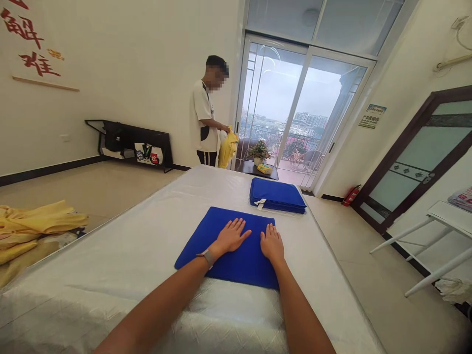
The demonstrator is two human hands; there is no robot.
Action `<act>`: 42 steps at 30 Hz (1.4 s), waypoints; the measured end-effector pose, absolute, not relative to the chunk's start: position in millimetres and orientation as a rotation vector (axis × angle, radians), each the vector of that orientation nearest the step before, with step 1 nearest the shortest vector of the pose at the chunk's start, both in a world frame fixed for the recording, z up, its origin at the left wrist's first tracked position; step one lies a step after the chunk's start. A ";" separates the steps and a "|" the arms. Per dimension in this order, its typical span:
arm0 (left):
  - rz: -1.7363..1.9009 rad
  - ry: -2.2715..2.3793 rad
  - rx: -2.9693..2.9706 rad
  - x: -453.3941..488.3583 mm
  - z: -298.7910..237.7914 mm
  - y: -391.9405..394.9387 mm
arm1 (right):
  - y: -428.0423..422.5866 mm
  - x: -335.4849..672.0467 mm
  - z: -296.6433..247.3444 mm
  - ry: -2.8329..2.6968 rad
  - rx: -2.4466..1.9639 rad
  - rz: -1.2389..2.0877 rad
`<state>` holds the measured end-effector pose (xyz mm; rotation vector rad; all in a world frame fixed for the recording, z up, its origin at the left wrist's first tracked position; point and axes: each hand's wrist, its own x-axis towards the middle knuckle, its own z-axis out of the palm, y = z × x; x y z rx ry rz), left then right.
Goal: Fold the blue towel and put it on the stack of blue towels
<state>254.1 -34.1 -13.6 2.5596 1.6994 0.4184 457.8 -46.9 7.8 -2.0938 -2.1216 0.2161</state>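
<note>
A folded blue cloth [206,236] lies flat on the white-covered table [121,255] in front of me. My left hand [231,236] rests palm down on it, fingers stretched and spread, a grey band on the wrist. My right hand [272,243] lies flat beside it on the same cloth, fingers straight and close together. Neither hand holds anything. Farther back on the table sits a stack of folded blue cloths [277,195] with a white tag at its front edge.
A person in a white shirt [205,118] stands beyond the table's far end holding a yellow garment [227,147]. Yellow garments [33,226] are piled at the left. A white table's legs [424,246] stand at the right, glass balcony doors behind.
</note>
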 end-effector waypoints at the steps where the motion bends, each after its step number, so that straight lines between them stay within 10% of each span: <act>1: 0.399 1.749 2.535 234.1 -14.2 -33.4 | -46.7 457.6 7.8 -2.118 -2.099 0.226; 42: 0.169 2.105 2.289 126.7 -15.5 -34.1 | 9.6 462.5 5.9 -2.173 -2.076 0.271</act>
